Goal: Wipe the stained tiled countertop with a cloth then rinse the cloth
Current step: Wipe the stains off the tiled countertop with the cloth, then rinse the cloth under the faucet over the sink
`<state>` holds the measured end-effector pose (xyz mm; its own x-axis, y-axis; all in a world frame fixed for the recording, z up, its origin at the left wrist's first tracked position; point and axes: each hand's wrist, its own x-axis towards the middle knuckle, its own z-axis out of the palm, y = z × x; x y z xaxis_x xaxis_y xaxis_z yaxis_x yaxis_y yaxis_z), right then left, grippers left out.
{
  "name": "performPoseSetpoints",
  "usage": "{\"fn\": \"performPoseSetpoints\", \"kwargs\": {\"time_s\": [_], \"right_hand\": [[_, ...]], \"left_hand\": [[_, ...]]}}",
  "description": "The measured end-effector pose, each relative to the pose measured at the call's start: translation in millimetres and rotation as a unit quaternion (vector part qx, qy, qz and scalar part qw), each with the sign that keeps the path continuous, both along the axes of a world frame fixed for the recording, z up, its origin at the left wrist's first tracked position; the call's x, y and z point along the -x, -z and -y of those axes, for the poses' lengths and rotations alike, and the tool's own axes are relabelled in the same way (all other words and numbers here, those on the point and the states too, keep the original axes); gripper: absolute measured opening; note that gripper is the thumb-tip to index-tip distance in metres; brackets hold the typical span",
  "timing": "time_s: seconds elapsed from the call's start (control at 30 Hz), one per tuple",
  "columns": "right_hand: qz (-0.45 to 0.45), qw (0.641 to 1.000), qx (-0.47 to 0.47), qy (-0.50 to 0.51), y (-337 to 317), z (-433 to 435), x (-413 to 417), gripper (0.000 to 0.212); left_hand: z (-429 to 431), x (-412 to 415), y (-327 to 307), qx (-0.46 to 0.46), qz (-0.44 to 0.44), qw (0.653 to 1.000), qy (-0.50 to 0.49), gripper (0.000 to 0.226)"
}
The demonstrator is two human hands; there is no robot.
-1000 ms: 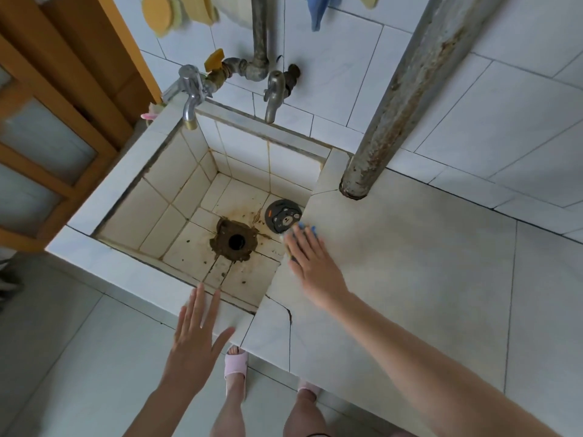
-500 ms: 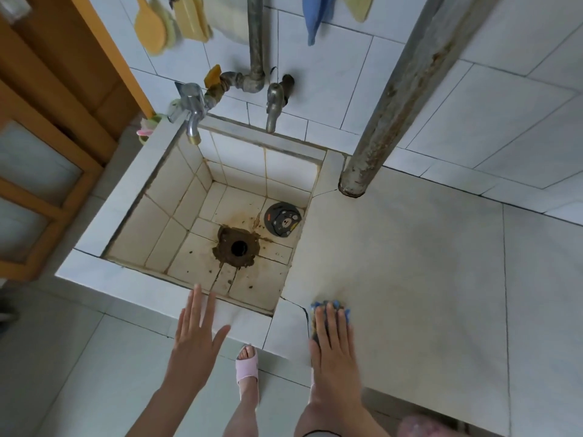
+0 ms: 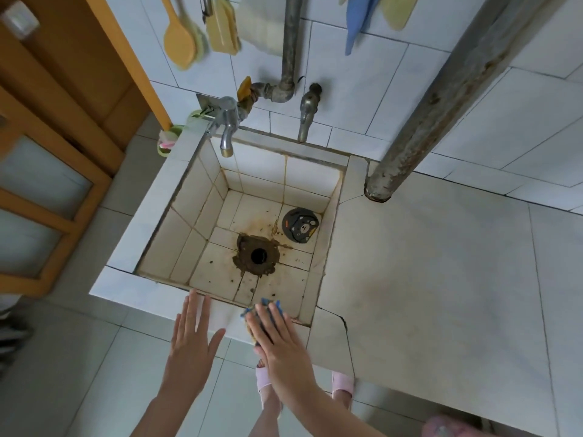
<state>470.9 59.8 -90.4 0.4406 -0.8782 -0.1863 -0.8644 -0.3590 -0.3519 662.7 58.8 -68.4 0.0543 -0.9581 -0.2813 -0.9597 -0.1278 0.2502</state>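
My right hand (image 3: pixel 277 339) lies flat with straight fingers on a blue and yellow cloth (image 3: pixel 268 304), pressing it onto the front rim of the tiled sink (image 3: pixel 126 288). Only the cloth's far edge shows past my fingertips. My left hand (image 3: pixel 191 345) is held open with spread fingers just left of it, at the rim's front edge. The pale tiled countertop (image 3: pixel 426 279) stretches to the right of the sink, with a crack near its front left corner. Two taps (image 3: pixel 228 134) (image 3: pixel 306 121) hang over the sink's back wall.
The sink floor has a rusty stained drain hole (image 3: pixel 257 255) and a round dark drain cover (image 3: pixel 299 225) beside it. A thick rusty pipe (image 3: pixel 441 105) stands on the countertop's back left. Brushes and cloths hang on the wall. A wooden door is at left.
My right hand has slid the cloth from the countertop's left edge by the sink toward me, then left onto the sink's front rim. My left hand has stayed open near the rim.
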Motion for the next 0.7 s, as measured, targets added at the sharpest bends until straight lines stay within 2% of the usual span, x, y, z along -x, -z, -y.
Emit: {"fn": "performPoseSetpoints", "kwargs": {"time_s": [0.13,0.17,0.27,0.3,0.33,0.43,0.5,0.57,0.63,0.7], "right_hand": [[0.038,0.998,-0.018,-0.037,-2,12,-25,0.057],[0.048,0.998,-0.015,-0.042,-1,16,-30,0.061],[0.07,0.997,-0.023,-0.023,0,28,-41,0.091],[0.076,0.997,-0.025,-0.017,-1,35,-45,0.092],[0.086,0.996,-0.03,-0.018,-4,41,-49,0.086],[0.165,0.982,-0.091,0.032,-28,63,-60,0.046],[0.225,0.954,-0.157,0.118,-49,77,-62,0.035],[0.3,0.915,-0.181,0.202,-66,92,-61,0.026],[0.395,0.845,-0.225,0.281,-79,107,-57,0.012],[0.481,0.749,-0.308,0.336,-88,120,-50,0.007]], "left_hand": [[3,-17,-3,0.001,-0.012,1.0,-0.011,0.068],[4,-22,-4,0.003,-0.014,1.0,-0.012,0.067],[6,-33,-5,0.01,-0.03,0.999,-0.021,0.065],[7,-36,-6,0.01,-0.038,0.999,-0.024,0.064],[8,-39,-8,0.01,-0.048,0.998,-0.027,0.064],[15,-41,-20,0.026,-0.096,0.994,-0.053,0.055],[22,-40,-33,0.007,-0.168,0.98,-0.104,0.054],[33,-37,-49,0.0,-0.24,0.959,-0.147,0.052],[51,-30,-64,0.033,-0.342,0.919,-0.196,0.043],[74,-20,-79,0.031,-0.457,0.853,-0.252,0.032]]}}
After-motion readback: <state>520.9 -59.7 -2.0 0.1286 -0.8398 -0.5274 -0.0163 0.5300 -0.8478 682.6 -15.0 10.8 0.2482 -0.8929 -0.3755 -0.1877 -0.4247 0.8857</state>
